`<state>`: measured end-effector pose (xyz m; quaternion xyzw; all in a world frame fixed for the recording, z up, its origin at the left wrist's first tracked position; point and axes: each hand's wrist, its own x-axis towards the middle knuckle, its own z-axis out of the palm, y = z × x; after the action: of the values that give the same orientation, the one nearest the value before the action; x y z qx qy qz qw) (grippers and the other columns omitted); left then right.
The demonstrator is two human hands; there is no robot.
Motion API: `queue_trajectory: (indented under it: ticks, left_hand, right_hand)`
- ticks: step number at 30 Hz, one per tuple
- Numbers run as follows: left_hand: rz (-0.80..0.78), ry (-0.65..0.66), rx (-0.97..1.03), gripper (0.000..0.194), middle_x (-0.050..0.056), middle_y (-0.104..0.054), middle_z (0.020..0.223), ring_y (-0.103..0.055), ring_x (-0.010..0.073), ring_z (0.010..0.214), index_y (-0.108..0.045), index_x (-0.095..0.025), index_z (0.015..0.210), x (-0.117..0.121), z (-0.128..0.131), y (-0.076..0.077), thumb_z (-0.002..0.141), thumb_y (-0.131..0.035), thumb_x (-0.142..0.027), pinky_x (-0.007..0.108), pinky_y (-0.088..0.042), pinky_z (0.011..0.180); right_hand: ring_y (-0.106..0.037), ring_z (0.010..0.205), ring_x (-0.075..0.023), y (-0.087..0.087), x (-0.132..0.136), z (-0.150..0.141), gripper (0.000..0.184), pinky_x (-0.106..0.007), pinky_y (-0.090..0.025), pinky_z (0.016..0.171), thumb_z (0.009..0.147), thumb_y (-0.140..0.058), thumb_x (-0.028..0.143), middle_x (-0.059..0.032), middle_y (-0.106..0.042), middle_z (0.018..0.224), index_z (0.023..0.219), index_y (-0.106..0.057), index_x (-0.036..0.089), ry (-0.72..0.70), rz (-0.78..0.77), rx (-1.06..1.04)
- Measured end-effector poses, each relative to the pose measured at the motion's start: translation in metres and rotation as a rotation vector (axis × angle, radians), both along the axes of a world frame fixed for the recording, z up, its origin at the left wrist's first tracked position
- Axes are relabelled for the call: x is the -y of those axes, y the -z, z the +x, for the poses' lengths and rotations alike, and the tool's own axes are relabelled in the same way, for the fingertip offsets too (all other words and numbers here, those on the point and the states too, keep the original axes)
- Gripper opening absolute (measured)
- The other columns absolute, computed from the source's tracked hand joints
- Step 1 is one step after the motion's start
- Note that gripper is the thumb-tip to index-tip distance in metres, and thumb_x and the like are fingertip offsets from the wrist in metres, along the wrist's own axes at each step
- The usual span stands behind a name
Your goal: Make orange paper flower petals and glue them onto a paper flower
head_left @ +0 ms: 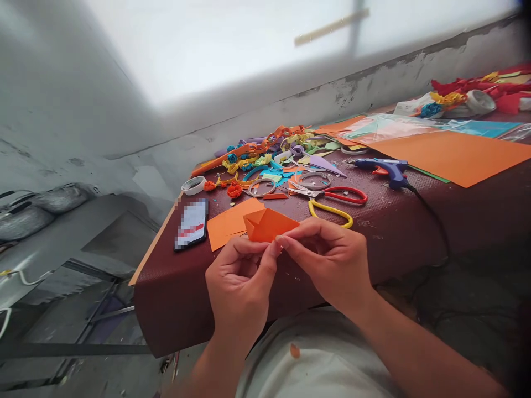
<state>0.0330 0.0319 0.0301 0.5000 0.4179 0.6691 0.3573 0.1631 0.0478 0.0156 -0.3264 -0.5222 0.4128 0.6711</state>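
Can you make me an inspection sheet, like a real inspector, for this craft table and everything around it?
Surface: dark red textured table cover, dotted with small scraps.
Things in use: folded orange paper, held up near the table's front edge.
Clutter: colourful paper pile at the back; scissors lying open; phone beside flat orange pieces; glue gun to the right.
Hands: left hand and right hand both pinch the folded paper.
Cables: glue gun's cord hangs over the front edge; its far end can't be made out.
Surroundings: patchy wall behind.
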Motion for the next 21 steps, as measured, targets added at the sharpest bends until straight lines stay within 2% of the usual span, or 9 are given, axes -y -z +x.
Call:
queue_trajectory:
  ticks: [6, 9, 13, 15, 17, 21]
  left_hand:
    - [-0.023, -0.049, -0.029, 0.014, -0.002, -0.071, 0.071, -0.069, 0.0104, 0.066, -0.071, -0.018, 0.076, -0.0005, 0.0033, -0.0029, 0.078, -0.084, -0.016, 0.020, -0.058, 0.065]
    - [-0.007, -0.054, -0.005, 0.016, -0.003, -0.072, 0.072, -0.071, 0.0108, 0.068, -0.069, -0.018, 0.077, -0.0029, 0.0028, 0.0001, 0.077, -0.085, -0.015, 0.020, -0.060, 0.070]
    - [0.054, -0.117, 0.015, 0.026, -0.004, -0.072, 0.072, -0.072, 0.0103, 0.066, -0.063, -0.019, 0.082, -0.0049, 0.0031, 0.0041, 0.075, -0.087, -0.013, 0.019, -0.060, 0.069]
    - [0.080, -0.126, 0.032, 0.037, -0.006, -0.073, 0.071, -0.072, 0.0105, 0.064, -0.059, -0.022, 0.092, -0.0043, 0.0041, 0.0040, 0.073, -0.089, -0.011, 0.018, -0.060, 0.067]
    - [0.083, -0.081, 0.060, 0.050, -0.005, -0.075, 0.075, -0.074, 0.0110, 0.065, -0.056, -0.026, 0.109, -0.0030, 0.0057, 0.0027, 0.074, -0.088, -0.011, 0.020, -0.061, 0.070]
    - [0.034, -0.015, 0.144, 0.078, -0.001, -0.080, 0.088, -0.075, 0.0114, 0.071, -0.046, -0.031, 0.142, -0.0016, 0.0086, 0.0005, 0.077, -0.088, -0.015, 0.023, -0.062, 0.077]
  right_hand:
    - [-0.074, 0.067, -0.0147, -0.0013, 0.0011, -0.0035, 0.008, -0.023, -0.062, 0.061, 0.084, -0.083, 0.024, -0.0008, -0.077, 0.079, 0.082, -0.075, 0.023, 0.049, -0.017, -0.009]
    - [-0.076, 0.067, -0.0144, -0.0032, 0.0012, -0.0054, 0.012, -0.021, -0.063, 0.062, 0.081, -0.084, 0.020, 0.0000, -0.078, 0.080, 0.088, -0.074, 0.022, 0.010, -0.054, -0.118]
    - [-0.077, 0.068, -0.0148, -0.0051, -0.0016, -0.0067, 0.022, -0.020, -0.063, 0.065, 0.079, -0.088, 0.027, 0.0007, -0.078, 0.075, 0.091, -0.071, 0.021, -0.076, -0.142, -0.274]
    - [-0.077, 0.066, -0.0142, -0.0061, -0.0041, -0.0061, 0.029, -0.018, -0.062, 0.065, 0.073, -0.093, 0.028, 0.0015, -0.078, 0.073, 0.091, -0.070, 0.021, -0.110, -0.171, -0.309]
    - [-0.076, 0.064, -0.0129, -0.0071, -0.0063, -0.0048, 0.036, -0.016, -0.061, 0.062, 0.069, -0.095, 0.025, 0.0033, -0.077, 0.070, 0.095, -0.069, 0.022, -0.127, -0.181, -0.313]
    - [-0.074, 0.062, -0.0105, -0.0078, -0.0071, -0.0034, 0.040, -0.014, -0.058, 0.061, 0.071, -0.094, 0.022, 0.0067, -0.075, 0.068, 0.101, -0.067, 0.026, -0.122, -0.157, -0.277]
